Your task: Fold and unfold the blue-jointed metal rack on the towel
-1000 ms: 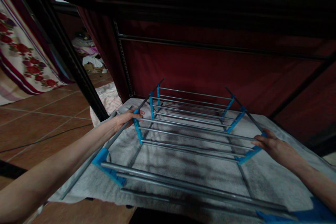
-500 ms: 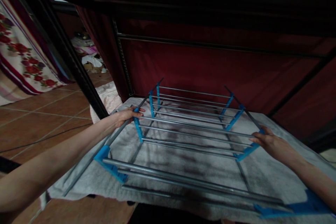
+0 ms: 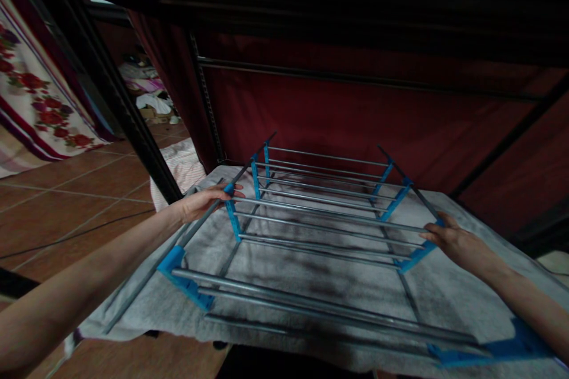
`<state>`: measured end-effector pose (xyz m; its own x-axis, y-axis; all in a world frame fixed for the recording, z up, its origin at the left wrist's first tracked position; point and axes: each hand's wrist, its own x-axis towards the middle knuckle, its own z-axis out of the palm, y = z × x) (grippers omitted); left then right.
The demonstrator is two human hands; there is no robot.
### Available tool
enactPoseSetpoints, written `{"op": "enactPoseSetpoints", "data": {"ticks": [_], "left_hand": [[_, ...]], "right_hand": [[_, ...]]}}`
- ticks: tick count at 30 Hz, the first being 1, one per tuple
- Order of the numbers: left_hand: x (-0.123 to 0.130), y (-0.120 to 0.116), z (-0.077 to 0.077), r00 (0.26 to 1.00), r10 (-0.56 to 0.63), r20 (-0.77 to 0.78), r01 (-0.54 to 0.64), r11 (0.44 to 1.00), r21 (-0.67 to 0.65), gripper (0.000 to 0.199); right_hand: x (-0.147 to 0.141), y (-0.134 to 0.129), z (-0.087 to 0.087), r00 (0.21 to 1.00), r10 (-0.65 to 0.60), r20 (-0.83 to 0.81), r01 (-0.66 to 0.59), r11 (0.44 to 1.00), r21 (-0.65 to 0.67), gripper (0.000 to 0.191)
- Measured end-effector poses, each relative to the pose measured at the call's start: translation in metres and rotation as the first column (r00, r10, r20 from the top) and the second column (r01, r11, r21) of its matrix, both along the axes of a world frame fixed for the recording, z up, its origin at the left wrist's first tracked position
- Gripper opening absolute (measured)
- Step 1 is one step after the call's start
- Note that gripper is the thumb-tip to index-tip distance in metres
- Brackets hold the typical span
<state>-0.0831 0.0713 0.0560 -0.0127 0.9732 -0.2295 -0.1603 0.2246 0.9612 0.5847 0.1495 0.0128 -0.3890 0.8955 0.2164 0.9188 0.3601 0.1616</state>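
Note:
A shoe rack of grey metal tubes (image 3: 311,211) joined by blue plastic brackets lies on a grey blanket (image 3: 311,290). My left hand (image 3: 207,198) is closed around the left side pole at a blue bracket (image 3: 233,222), its fingertips showing past the pole. On the opposite side, my right hand (image 3: 448,237) grips the matching blue bracket (image 3: 418,257), with the thumb by the end of a crossbar. Nearer me, two more brackets, one at left (image 3: 184,278) and one at right (image 3: 493,352), carry the front tubes. My right forearm partly covers the right one.
A dark metal frame post (image 3: 128,106) rises at left, with a dark beam overhead. Red cloth (image 3: 355,112) hangs behind the blanket. A flowered curtain (image 3: 44,95), tiled floor (image 3: 89,207), a cable (image 3: 80,234) and a striped cloth (image 3: 184,166) are at left.
My left hand has shifted slightly along the pole and its fingers look a little more extended. The right hand keeps its place on the bracket; the view has moved marginally.

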Motion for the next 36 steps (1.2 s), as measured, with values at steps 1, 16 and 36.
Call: {"op": "enactPoseSetpoints", "data": {"ticks": [1, 16, 36], "left_hand": [[0.001, 0.000, 0.002, 0.999, -0.003, -0.047, 0.002, 1.000, -0.014, 0.060], [0.001, 0.009, -0.002, 0.959, 0.066, -0.275, -0.058, 0.998, 0.037, 0.049], [0.005, 0.014, -0.016, 0.984, 0.176, -0.038, -0.176, 0.984, 0.023, 0.034]], "right_hand": [[0.000, 0.000, 0.000, 1.000, -0.001, 0.002, 0.001, 1.000, 0.000, 0.044], [-0.002, -0.004, 0.003, 1.000, -0.010, 0.007, 0.011, 0.999, -0.031, 0.041], [-0.075, -0.002, 0.011, 0.981, 0.106, 0.163, -0.144, 0.960, 0.240, 0.049]]}}
